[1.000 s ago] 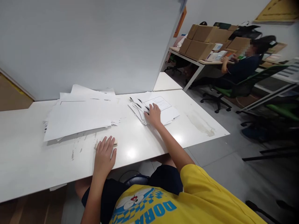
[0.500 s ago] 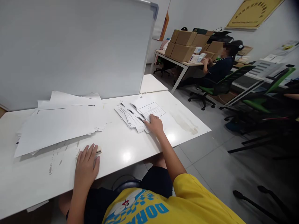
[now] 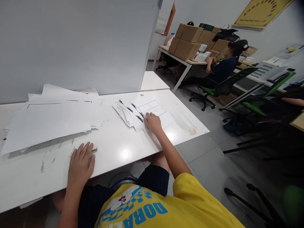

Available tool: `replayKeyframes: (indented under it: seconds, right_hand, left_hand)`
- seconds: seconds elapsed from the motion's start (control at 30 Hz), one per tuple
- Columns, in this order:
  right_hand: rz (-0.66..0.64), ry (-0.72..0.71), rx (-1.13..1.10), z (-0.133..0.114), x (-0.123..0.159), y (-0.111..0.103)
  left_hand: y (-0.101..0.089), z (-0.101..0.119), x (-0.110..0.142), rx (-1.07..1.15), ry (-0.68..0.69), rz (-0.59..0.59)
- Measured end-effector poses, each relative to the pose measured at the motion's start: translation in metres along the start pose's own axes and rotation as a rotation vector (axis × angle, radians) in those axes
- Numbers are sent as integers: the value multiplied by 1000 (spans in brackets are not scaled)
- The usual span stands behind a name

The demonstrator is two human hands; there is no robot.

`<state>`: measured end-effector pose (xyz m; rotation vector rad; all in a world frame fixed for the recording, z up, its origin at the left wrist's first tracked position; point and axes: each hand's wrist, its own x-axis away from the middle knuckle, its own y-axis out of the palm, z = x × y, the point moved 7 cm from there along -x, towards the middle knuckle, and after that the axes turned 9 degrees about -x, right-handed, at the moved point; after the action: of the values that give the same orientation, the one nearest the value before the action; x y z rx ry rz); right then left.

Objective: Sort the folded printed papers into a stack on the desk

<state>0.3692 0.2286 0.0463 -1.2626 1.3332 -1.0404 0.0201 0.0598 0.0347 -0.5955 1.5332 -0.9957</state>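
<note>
At the far left of the white table (image 3: pixel 28 177), a broad, loose heap of blank sheets (image 3: pixel 49 122) is spread with its edges out of line, so that single sheets could be drawn off without the heap being lifted. Just in front of it, near the table's front edge, the left hand (image 3: pixel 79 163) is laid flat with its fingers straight and spread, palm down; nothing is gripped, but a small pale block (image 3: pixel 94 148) (an eraser or a stamp, too small to tell) is touched or partly covered at the fingertips, as if pinned in place. Scuffs and flecks are seen on the tabletop between this hand and the heap.

Further right, a fanned stack of printed forms (image 3: pixel 133 115) is set on the table against the foot of the grey partition board (image 3: pixel 78 44), each form offset so that its dark-marked edge shows. The right hand (image 3: pixel 152 123) is pressed on the near corner of this fan, fingers curled down onto the paper; whether a sheet is pinched cannot be told.

At the far right, beyond the table, a seated person (image 3: pixel 219 71) is seen at another desk piled with cardboard boxes (image 3: pixel 190 41).
</note>
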Motion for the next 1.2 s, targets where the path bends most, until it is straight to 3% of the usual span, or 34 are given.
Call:
replayKeyframes:
  seconds: [0.27, 1.2]
  right_hand:
    - [-97, -112, 134, -11, -7, 0]
    - [-144, -177, 136, -3, -15, -4]
  left_hand:
    - [-1, 0, -3, 44, -49, -39]
    - [1, 0, -3, 78, -72, -40]
